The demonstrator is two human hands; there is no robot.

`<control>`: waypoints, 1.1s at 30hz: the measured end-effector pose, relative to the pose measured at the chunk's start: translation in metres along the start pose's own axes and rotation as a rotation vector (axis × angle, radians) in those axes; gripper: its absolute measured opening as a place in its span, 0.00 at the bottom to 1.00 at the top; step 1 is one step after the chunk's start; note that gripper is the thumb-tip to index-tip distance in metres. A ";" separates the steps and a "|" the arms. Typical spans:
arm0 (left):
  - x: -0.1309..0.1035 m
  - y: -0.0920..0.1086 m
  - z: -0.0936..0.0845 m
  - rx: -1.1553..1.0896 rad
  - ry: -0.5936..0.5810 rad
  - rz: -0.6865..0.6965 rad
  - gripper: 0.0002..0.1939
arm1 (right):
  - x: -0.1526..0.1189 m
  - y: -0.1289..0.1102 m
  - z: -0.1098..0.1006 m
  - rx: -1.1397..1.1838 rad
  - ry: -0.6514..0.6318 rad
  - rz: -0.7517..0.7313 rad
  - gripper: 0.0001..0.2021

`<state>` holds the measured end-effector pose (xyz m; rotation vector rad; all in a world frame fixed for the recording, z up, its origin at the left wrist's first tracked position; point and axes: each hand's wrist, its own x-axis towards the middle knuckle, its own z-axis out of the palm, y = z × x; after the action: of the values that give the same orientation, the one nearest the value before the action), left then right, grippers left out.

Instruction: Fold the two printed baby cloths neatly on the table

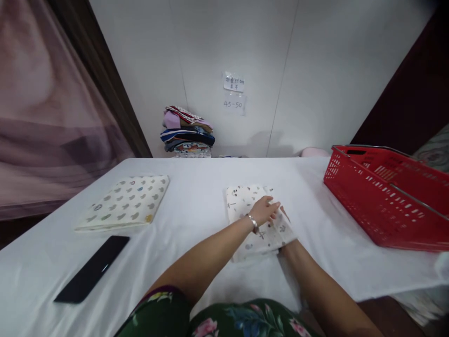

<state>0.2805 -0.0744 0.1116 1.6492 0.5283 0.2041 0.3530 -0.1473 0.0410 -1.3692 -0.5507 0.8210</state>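
A white cloth [247, 243] with small grey printed figures lies partly folded on the table in front of me. My left hand [264, 211], with a silver bracelet at the wrist, rests over the cloth, its fingers stretched toward the right edge. A raised flap of the same cloth covers most of my right hand [285, 213]. Only a bit of its fingers shows beyond the flap, and the forearm comes in from beneath the near right corner. Whether those fingers grip the fabric is hidden.
A folded cream cloth [128, 201] with grey prints lies at left, with a black phone [93, 269] nearer me. At right stands a red plastic basket [382, 201]. Beyond the white-covered table [196, 187], folded clothes [188, 133] are stacked against the wall below paper labels [234, 83].
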 end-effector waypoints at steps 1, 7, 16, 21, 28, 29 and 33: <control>-0.002 -0.010 0.002 0.064 0.035 0.066 0.23 | -0.002 0.003 -0.007 0.019 -0.021 0.025 0.39; -0.033 -0.043 -0.038 0.583 0.201 0.345 0.20 | -0.001 0.016 -0.018 0.101 -0.214 0.088 0.45; -0.002 -0.051 -0.007 0.824 0.137 0.114 0.38 | 0.000 0.009 -0.011 0.160 -0.216 -0.003 0.41; 0.022 -0.029 0.030 0.837 0.145 0.271 0.41 | -0.001 -0.004 -0.021 0.165 -0.143 -0.093 0.43; 0.024 -0.052 0.048 0.834 -0.035 0.208 0.38 | -0.010 -0.006 -0.054 0.051 -0.112 0.045 0.38; 0.023 -0.055 0.047 0.829 -0.037 0.206 0.38 | -0.010 -0.008 -0.056 0.040 -0.117 0.073 0.37; 0.016 -0.050 0.034 0.813 -0.035 0.199 0.38 | -0.008 -0.020 -0.062 0.091 -0.147 0.203 0.33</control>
<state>0.2980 -0.0944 0.0550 2.4971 0.4420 0.1071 0.3992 -0.1929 0.0526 -1.3021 -0.4860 1.1055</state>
